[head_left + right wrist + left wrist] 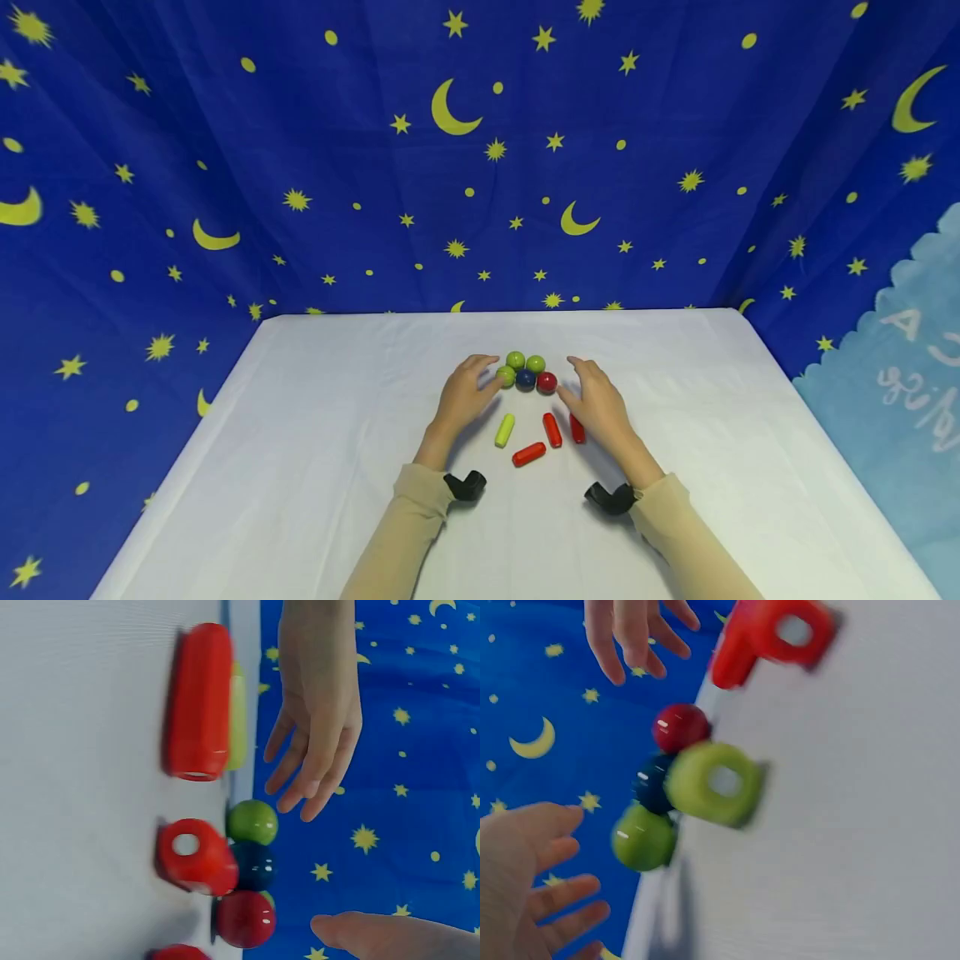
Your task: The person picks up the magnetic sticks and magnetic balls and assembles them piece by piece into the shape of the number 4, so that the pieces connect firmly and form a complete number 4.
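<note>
Green, blue, red balls (526, 380) sitting toward table's (315, 450) far edge; probably light, hard, slippery, wanting side-cupping. Left hand (459, 402), right hand (602, 407) flanking, fingers relaxed, grasping nothing.

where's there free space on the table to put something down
The white table is bare left of the left hand, right of the right hand, and behind the balls up to the blue backdrop. Another bare patch lies between the sleeves. It's crowded between the hands: five balls bunched together, with a yellow-green stick and three red sticks nearer the camera.
</note>
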{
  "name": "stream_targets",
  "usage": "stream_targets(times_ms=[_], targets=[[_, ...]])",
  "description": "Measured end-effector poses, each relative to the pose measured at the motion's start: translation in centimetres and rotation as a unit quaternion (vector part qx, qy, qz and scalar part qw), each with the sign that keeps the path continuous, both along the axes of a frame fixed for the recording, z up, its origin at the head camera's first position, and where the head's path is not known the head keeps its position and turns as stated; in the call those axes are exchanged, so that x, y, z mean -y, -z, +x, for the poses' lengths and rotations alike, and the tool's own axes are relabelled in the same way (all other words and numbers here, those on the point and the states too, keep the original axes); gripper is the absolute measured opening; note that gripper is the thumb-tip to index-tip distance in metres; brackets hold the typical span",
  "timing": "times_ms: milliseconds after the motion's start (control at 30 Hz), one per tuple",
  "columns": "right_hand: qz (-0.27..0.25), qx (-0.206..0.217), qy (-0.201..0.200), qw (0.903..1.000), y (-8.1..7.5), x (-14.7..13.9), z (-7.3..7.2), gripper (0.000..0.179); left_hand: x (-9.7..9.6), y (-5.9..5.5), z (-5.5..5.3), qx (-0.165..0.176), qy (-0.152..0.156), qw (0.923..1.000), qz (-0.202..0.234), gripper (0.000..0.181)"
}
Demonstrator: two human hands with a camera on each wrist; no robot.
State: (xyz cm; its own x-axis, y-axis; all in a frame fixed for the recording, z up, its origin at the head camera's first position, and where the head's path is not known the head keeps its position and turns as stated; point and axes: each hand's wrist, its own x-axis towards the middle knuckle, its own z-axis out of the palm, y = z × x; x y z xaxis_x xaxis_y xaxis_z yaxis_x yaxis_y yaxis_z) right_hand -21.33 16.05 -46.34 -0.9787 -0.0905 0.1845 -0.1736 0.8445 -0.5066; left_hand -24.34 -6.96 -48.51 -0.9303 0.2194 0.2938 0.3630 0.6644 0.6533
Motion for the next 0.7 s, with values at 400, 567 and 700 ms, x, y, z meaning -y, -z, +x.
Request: stream_targets(times_ms=[400, 567, 700], targets=[[-0.045, -0.027, -0.008, 0.9986, 2.4, -0.5, 0.6, 0.046, 0.5, 3.4, -1.3, 0.059, 0.029, 0.9807, 0.184, 0.041], [-0.116, -0.042, -0.021, 0.9921, 3.3, -1.0, 0.6, 0.043, 0.5, 3.7, -1.6, 0.076, 0.035, 0.977, 0.196, 0.043], [-0.158, -0.043, -0.023, 0.9862, 4.1, -1.6, 0.6, 0.042, 0.3, 3.7, -1.8, 0.067, 0.036, 0.9785, 0.192, 0.043]])
